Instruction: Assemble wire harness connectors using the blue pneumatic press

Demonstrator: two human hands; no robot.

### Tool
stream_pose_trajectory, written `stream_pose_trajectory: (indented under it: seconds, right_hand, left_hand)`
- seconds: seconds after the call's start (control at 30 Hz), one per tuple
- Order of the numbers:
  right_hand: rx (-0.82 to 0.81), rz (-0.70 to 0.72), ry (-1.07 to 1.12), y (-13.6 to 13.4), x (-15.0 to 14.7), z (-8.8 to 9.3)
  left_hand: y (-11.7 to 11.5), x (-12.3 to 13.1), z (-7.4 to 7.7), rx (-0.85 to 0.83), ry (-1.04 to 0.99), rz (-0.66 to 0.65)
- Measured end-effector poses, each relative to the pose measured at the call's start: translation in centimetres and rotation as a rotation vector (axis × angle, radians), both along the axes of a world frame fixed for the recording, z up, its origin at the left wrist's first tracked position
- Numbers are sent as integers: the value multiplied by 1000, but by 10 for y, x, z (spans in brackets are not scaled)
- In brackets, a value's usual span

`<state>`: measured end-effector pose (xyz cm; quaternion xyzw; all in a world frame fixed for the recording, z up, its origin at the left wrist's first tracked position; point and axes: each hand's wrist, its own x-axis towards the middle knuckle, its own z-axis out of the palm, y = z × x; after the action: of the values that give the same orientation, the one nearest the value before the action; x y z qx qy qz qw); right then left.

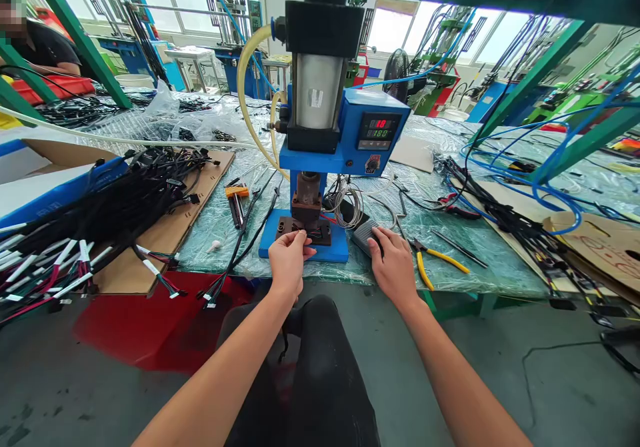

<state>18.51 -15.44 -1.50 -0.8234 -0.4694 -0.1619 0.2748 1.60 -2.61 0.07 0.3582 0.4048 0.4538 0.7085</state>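
In front of me stands a blue benchtop press (313, 160) with its brown metal head low over a dark die block (320, 231). My left hand (287, 260) is at the front left of the die, thumb and fingertips pinched together. What they pinch is too small and hidden to name. Thin wires show on the die just right of those fingertips. To the right of the press base, my right hand (395, 263) lies over a grey ridged foot pedal (364, 233) on the table, fingers stretched over its top.
Yellow-handled pliers (440, 258), tweezers (459, 248) and an orange cutter (237, 193) lie nearby. Black cable bundles cover cardboard (210, 190) at left and right. A coiled wire (345, 207) rests beside the press. Green frame posts (80, 40) flank the table; a person (47, 47) sits far left.
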Motion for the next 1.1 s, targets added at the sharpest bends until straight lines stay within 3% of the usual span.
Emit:
stream_pose_trajectory:
  seconds: [0.77, 0.97, 1.1]
  right_hand:
    - [5, 7, -34, 0, -4, -1]
    - [2, 4, -39, 0, -4, -2]
    - [11, 7, -31, -1, -4, -2]
  left_hand:
    - [0, -1, 0, -10, -35, -12]
    - [-1, -2, 8, -26, -63, -2]
    - [-17, -15, 17, -66, -95, -48]
